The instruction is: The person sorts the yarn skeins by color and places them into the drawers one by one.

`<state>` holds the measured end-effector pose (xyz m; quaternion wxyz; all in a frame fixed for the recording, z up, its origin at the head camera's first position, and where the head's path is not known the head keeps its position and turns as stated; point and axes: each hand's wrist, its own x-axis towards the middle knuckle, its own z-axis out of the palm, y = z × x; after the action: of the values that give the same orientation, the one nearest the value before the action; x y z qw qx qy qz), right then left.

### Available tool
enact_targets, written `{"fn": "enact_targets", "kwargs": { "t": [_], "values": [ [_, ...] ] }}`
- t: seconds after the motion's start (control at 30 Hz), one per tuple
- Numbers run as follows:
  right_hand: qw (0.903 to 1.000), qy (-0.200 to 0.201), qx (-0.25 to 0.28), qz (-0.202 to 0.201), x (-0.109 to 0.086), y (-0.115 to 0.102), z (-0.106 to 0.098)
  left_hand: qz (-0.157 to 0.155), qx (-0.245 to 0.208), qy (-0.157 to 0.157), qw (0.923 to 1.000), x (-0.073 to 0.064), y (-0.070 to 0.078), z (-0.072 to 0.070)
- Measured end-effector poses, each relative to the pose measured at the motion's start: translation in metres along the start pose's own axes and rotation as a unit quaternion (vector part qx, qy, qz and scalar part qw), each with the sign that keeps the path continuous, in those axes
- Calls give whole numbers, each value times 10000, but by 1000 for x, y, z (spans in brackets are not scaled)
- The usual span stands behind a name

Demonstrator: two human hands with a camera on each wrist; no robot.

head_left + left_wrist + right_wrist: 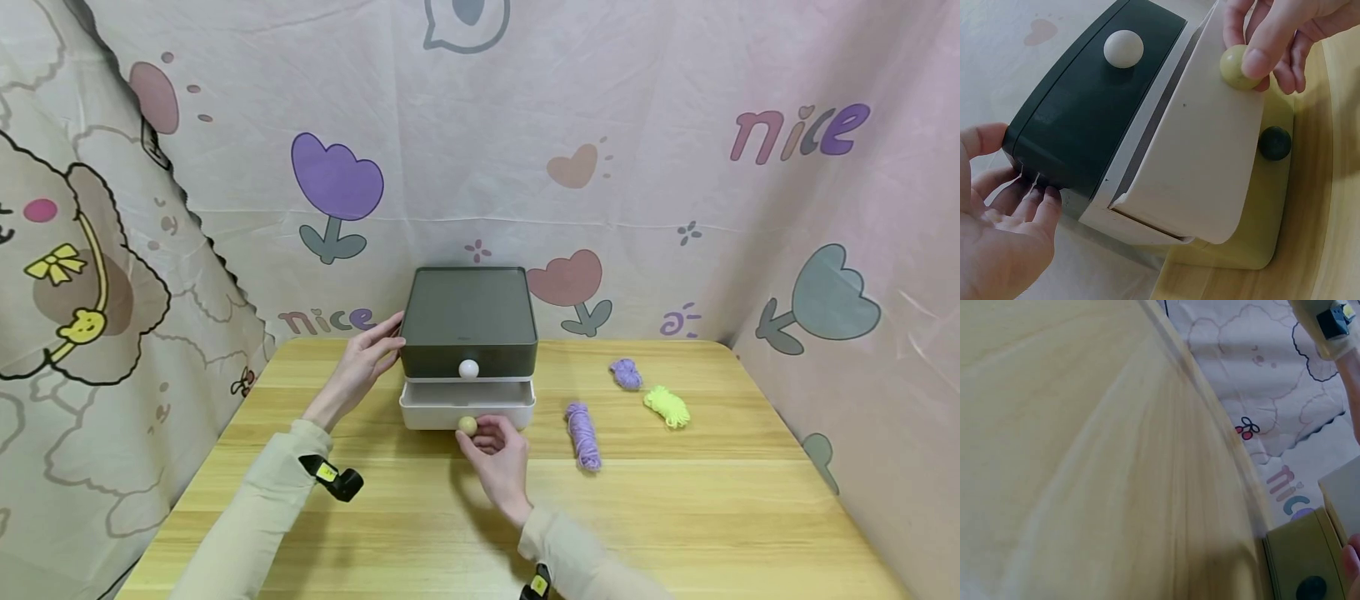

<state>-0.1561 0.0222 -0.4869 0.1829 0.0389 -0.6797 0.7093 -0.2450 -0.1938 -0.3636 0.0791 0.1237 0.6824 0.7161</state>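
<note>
A small desktop drawer unit (471, 308) has a dark green top tier with a white knob (468, 369). Below it, a white drawer (429, 417) is pulled partly out, and its visible interior looks bare. With thumb and fingers, my right hand (501, 462) pinches the drawer's round yellow-green knob (1235, 67). My left hand (358, 367) rests on the left side of the dark top tier, its thumb near the front corner. A yellow-green bottom tier (1235, 250) with a dark green knob (1274, 143) shows in the left wrist view.
To the right of the unit lie a long purple yarn skein (583, 437), a smaller purple yarn bundle (626, 374) and a bright yellow yarn bundle (667, 407). The wooden table (675, 517) backs onto a printed cloth (637, 100).
</note>
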Motion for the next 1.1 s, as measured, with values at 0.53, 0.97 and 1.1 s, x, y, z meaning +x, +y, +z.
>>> {"fn": "enact_targets", "kwargs": {
  "t": [0.53, 0.97, 1.1],
  "values": [
    [9992, -132, -74, -359, -24, -6, -10, 10, 97, 24, 9999, 1, -1, -1],
    [9990, -202, -97, -380, -41, -11, -17, 77, 212, -22, 9997, 0, -1, -2],
    [9986, -219, -126, -458, -46, -10, -18, 91, 185, -31, 9998, 0, -1, -1]
  ]
}}
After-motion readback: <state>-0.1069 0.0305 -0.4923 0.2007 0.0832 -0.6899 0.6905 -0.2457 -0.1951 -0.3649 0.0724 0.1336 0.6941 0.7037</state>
